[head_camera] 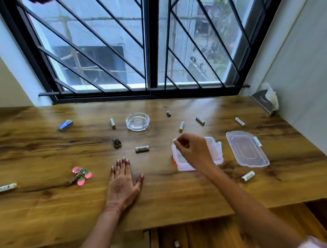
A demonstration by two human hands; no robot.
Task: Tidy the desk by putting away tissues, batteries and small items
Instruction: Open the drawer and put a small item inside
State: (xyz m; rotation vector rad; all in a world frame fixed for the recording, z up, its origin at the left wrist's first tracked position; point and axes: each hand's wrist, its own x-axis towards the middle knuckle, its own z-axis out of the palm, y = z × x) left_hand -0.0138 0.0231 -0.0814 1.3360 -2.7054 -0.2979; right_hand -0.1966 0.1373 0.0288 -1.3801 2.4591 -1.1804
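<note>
Setting: barred window [147, 44] across the upper frame; wooden desk [50, 211] filling the lower half.
Left hand [122, 182]: centre-bottom, flat on the desk, palm down, fingers spread toward the window, grasping nothing.
Right hand [193, 150]: right of centre, over the container; fingertips pinched together above its upper-left corner. Blur hides whether anything is between them: cannot tell.
Container [180, 163]: clear plastic box, open, mostly hidden under the right hand; long axis roughly left-right.
Lid [247, 148]: clear, lying off the box just to its right, long axis running from upper left to lower right.
Ashtray [138, 122]: clear glass, upper centre.
Tissue box [265, 100]: far right, against the wall, white tissue sticking out of the top.
Key bunch [81, 175]: lower left, pink tags, left of the left hand.
Blue packet [65, 125]: upper left of the desk.
Nearest battery [142, 149]: between ashtray and left hand, long axis left-right, label upward.
Battery, left of ashtray [112, 123]: axis near vertical in frame.
Three batteries, upper right [181, 126] [200, 120] [240, 121]: each lying on a diagonal, well apart.
Battery, lower right [248, 176]: below the lid, tilted up to the right.
White stick [5, 188]: left edge, partly cut off.
Dark ornament [117, 143]: small, brownish, left of the nearest battery.
Small dark item [168, 113]: right of the ashtray, too small to identify.
</note>
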